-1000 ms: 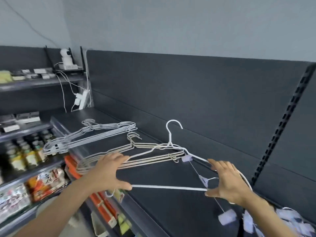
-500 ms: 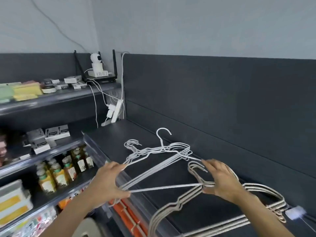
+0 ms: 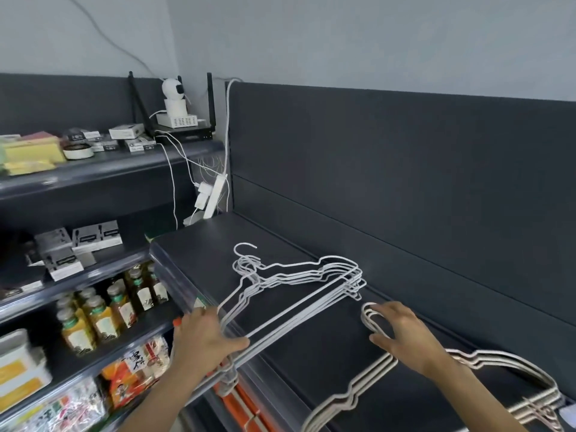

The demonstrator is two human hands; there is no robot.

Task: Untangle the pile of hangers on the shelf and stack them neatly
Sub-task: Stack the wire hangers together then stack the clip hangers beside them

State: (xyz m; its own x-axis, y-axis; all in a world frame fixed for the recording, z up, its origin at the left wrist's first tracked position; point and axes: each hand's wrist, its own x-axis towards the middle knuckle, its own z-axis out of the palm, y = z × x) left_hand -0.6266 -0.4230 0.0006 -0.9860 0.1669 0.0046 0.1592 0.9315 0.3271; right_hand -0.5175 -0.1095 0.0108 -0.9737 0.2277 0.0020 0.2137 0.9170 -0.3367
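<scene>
While left hand (image 3: 202, 341) grips white hangers (image 3: 299, 307), right hand (image 3: 405, 338) splays.

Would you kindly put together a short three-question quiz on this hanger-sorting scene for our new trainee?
1. True or false: the white hangers hang from a rail.
2. Which hand has its grip on the white stack's near corner? A. left hand B. right hand
3. Fill in: the right hand's open fingers touch the beige hangers' ____.
Key: 1 false, they lie on the shelf; 2 A; 3 hooks.
</scene>
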